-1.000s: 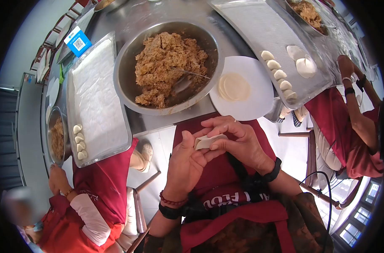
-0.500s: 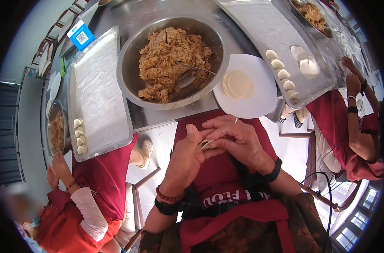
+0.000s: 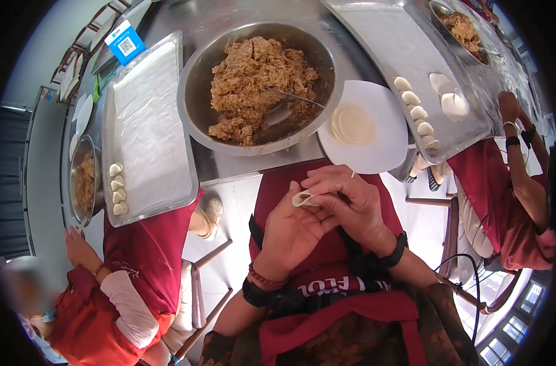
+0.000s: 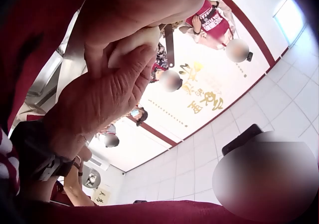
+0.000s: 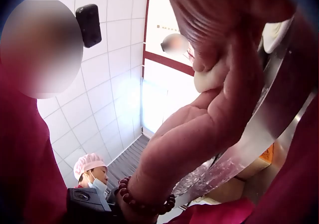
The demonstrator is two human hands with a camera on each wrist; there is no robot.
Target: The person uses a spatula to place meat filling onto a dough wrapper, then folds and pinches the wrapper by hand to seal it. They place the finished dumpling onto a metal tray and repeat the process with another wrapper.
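Beyond the lap, has a steel table (image 3: pixel 216 163) close in front, with a large metal bowl (image 3: pixel 200 132) of brown filling (image 3: pixel 253 82) near its edge, probably for a short reach. Shows a thin metal utensil (image 3: pixel 296 96) leaning inside, handle up against the rim, likely so as to be easy to grab. Just beside, has a white plate (image 3: pixel 391 143) with overlapping dough rounds (image 3: pixel 354 124), perhaps stacked that way to lift off singly. To either side, has a left tray (image 3: pixel 147 122) and a right tray (image 3: pixel 382 36), each with dumplings (image 3: pixel 117 197) lined up near one edge, seemingly to save room.

Holds a folded piece of dough (image 3: pixel 302 198) between both hands, in front of the body and off the table, with one end gaping and a little darker inside. With the left hand (image 3: pixel 289 235), turns the palm up, half open, thumb upright against the dough and fingers reaching under, apparently as a cradle. With the right hand (image 3: pixel 354 210), pinches the dough between thumb and bent fingers, nearly closed, likely to press the edge together. Cannot tell exactly where every hidden fingertip touches.
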